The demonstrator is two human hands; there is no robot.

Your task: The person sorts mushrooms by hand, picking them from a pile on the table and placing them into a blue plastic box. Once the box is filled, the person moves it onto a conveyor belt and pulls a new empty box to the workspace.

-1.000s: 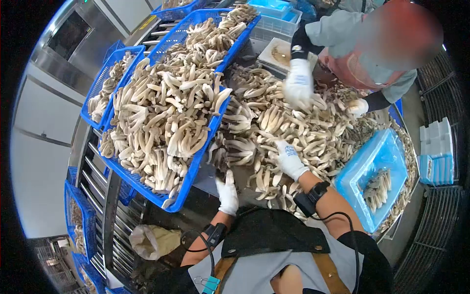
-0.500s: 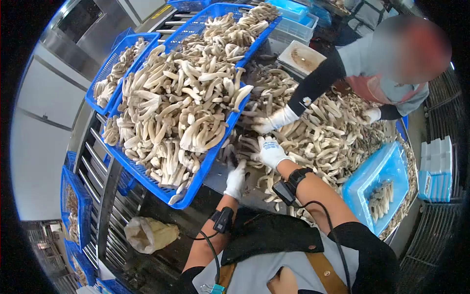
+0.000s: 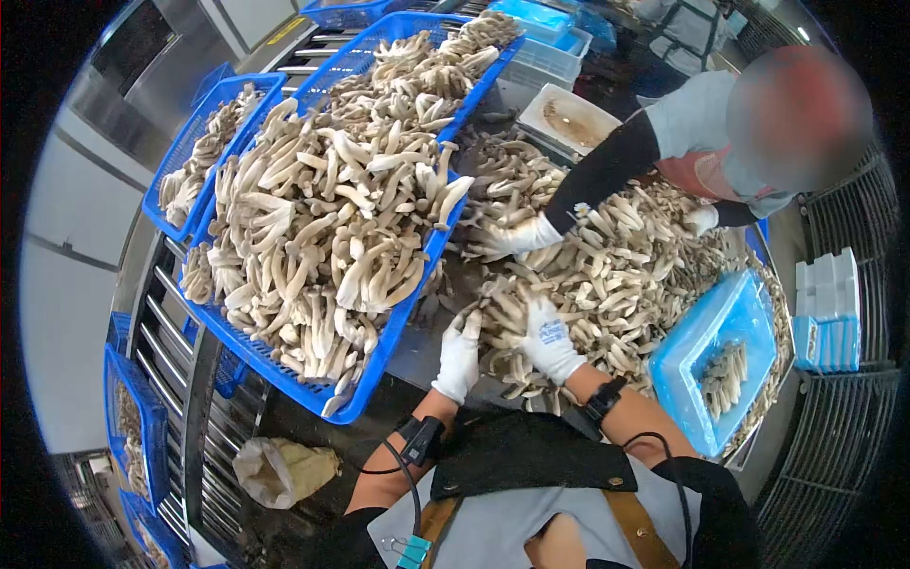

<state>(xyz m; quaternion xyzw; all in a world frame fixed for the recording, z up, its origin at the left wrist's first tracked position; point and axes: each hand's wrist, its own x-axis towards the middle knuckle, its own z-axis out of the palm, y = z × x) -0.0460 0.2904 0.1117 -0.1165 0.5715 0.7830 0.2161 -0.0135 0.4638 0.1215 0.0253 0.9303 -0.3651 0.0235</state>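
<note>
2 hands (image 3: 459,356) (image 3: 548,343) on mushrooms (image 3: 616,275), right glove print (image 3: 551,331) illegible

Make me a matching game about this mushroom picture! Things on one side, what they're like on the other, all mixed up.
Things:
1. big blue crate
2. light blue tub
3. tan sack
4. right hand

Descriptions:
A. lies low beside the rollers
B. wears a white glove and rests on the loose mushrooms
C. heaped high with mushrooms
D. holds only a few mushrooms

Pairs: 1-C, 2-D, 3-A, 4-B
</note>
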